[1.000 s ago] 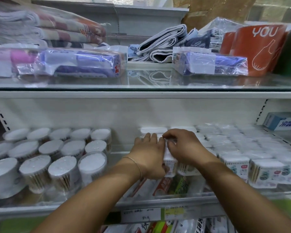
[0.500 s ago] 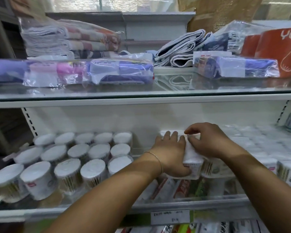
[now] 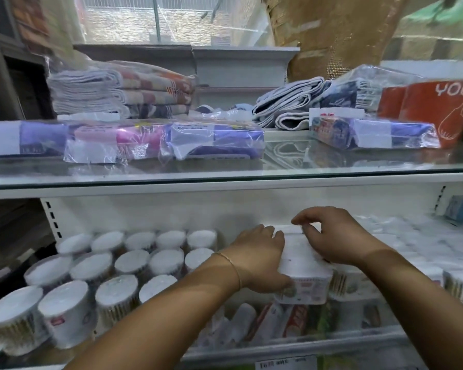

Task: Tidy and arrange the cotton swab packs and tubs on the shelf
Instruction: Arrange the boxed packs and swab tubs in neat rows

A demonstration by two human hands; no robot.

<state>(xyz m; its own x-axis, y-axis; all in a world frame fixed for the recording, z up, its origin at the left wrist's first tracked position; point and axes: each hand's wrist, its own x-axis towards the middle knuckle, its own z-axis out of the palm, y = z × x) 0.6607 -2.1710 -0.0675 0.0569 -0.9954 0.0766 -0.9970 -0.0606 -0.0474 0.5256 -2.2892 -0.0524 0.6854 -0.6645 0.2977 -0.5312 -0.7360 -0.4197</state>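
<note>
White pack point(image 3: 302, 265): a rectangular cotton swab pack on the middle shelf, at the front of its row and held between both hands; its printed label faces forward.
Left hand point(image 3: 259, 259): pressed to the pack's left side, fingers together and pointing toward the back wall, thumb hooked round the lower front corner. A thin bracelet point(image 3: 233, 265) circles the wrist.
Right hand point(image 3: 334, 239): arched over the pack's top from the right, fingers curled down onto it, forefinger and thumb close together near the rear edge.
Tubs point(image 3: 134, 263): round, white-lidded, packed in rows on the left, near the left forearm.
Other packs point(image 3: 412, 244): blurred white rows to the right, the nearest touching the held pack.
Edges: the glass shelf point(image 3: 225, 177) runs above the hands — towels point(image 3: 123, 94) and wrapped bundles point(image 3: 211, 140) lie on it; the front rail point(image 3: 278, 348) crosses under both forearms.
Open room: a narrow strip of bare shelf between the tubs and the held pack, reaching to the back wall.
</note>
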